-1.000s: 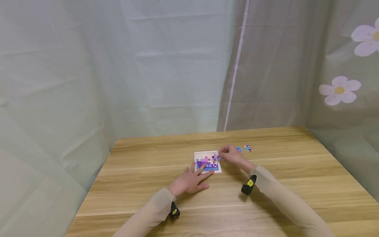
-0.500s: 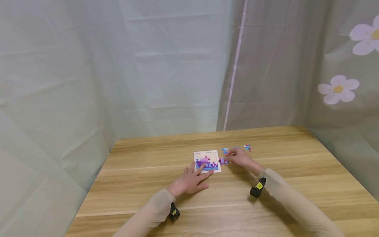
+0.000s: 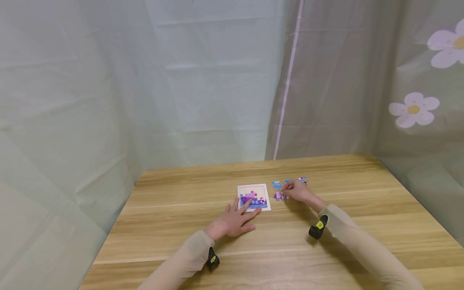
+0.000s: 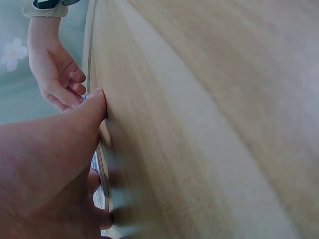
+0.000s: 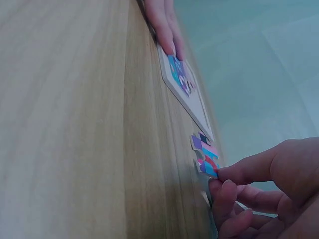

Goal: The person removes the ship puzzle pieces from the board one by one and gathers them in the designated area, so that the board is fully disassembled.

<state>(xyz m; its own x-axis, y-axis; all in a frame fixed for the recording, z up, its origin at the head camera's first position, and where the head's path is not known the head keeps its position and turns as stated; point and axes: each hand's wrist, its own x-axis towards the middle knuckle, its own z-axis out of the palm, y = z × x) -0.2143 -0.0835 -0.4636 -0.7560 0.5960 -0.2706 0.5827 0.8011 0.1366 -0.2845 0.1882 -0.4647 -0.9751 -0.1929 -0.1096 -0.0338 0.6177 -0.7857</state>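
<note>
A white-framed jigsaw puzzle board (image 3: 250, 186) lies on the table, its lower part filled with purple, blue and pink pieces. My left hand (image 3: 235, 222) rests on its lower left with fingers spread; in the right wrist view the left fingers (image 5: 162, 30) touch the frame's near end. To the right of the board, my right hand (image 3: 301, 191) pinches a pink, blue and red puzzle piece (image 5: 204, 154) by its edge between thumb and forefinger. The piece is tilted and close over the wood, just off the board's corner.
Several loose blue puzzle pieces (image 3: 276, 183) lie right of the board, and more pieces (image 3: 303, 179) lie beyond the right hand. The wooden table (image 3: 174, 193) ends against a pale curtain (image 3: 217, 100). Each wrist wears a black camera band (image 3: 319, 227).
My right hand has drawn the puzzle piece from the board's right edge rightward over the table, uncovering the loose blue pieces. The left hand stays on the board.
</note>
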